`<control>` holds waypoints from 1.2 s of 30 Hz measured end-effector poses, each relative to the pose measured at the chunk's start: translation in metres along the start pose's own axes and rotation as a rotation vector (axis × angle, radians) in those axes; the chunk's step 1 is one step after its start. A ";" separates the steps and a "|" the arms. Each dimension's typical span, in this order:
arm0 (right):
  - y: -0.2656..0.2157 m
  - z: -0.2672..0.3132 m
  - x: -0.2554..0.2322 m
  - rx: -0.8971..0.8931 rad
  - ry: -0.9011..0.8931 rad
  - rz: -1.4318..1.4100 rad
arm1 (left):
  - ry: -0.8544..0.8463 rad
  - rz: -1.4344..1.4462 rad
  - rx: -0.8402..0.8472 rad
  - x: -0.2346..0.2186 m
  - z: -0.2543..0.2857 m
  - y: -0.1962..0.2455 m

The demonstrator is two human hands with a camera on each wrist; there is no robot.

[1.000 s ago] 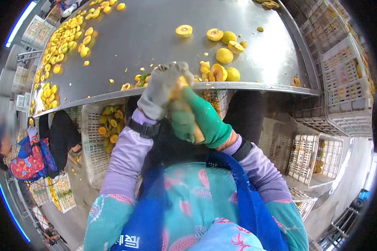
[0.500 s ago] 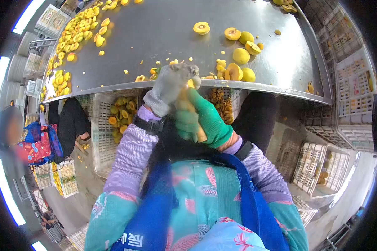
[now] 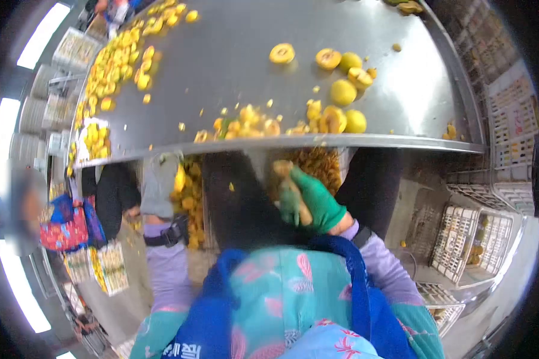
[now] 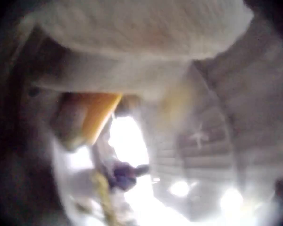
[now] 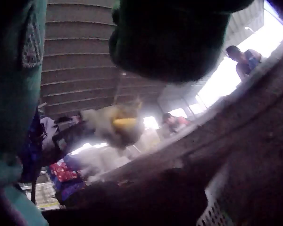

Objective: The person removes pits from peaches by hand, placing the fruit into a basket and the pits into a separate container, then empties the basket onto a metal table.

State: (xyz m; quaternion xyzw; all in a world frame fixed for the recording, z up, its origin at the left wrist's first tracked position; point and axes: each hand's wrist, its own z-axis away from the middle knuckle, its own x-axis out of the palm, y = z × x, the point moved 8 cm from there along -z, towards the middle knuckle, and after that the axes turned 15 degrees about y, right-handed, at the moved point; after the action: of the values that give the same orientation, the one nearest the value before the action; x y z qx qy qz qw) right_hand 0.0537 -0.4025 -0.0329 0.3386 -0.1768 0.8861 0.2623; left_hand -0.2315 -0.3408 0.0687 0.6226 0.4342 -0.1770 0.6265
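Observation:
My left hand [image 3: 160, 185], in a grey glove, is low at the left, below the table edge and over a crate of cut peaches [image 3: 193, 203]. It holds a yellow peach piece [image 3: 179, 178], whose orange-yellow flesh [image 4: 101, 115] shows under the glove in the left wrist view. My right hand [image 3: 314, 200], in a green glove, grips a tool with a pale wooden-looking handle [image 3: 305, 214] in front of my lap. The tool's working end is blurred. Peach bits [image 3: 245, 122] lie at the table's near edge.
On the metal table [image 3: 221, 66], whole and halved peaches [image 3: 343, 93] lie at the right, and many halves [image 3: 111, 66] at the left. Brown scraps [image 3: 317, 164] fill a container under the edge. White crates [image 3: 455, 239] stand at the right. Another person [image 3: 66, 221] sits at the left.
My left hand has parted from the right one and swung down and left to the crate, carrying the peach piece. The right hand has dropped slightly and still holds the tool.

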 end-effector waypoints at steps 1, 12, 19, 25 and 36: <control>0.008 -0.002 -0.007 0.110 -0.044 -0.023 | -0.028 -0.194 0.040 0.000 -0.023 0.023; -0.108 0.037 0.012 -1.001 0.292 0.701 | -0.324 -0.062 0.378 0.251 -0.156 0.198; -0.101 0.062 0.081 -2.140 0.341 1.440 | -0.114 0.329 0.783 0.130 -0.019 0.204; -0.075 0.062 0.077 -2.086 0.291 1.386 | -0.266 1.008 -0.233 0.143 0.018 0.168; -0.054 0.067 0.075 -2.004 0.340 0.901 | -0.211 0.866 -0.107 0.140 0.018 0.173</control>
State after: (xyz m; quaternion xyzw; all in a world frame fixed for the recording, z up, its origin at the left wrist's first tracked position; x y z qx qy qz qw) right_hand 0.0719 -0.3669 0.0735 -0.2477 -0.8814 0.3916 0.0922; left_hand -0.0158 -0.2848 0.0673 0.6924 0.0757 0.0620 0.7149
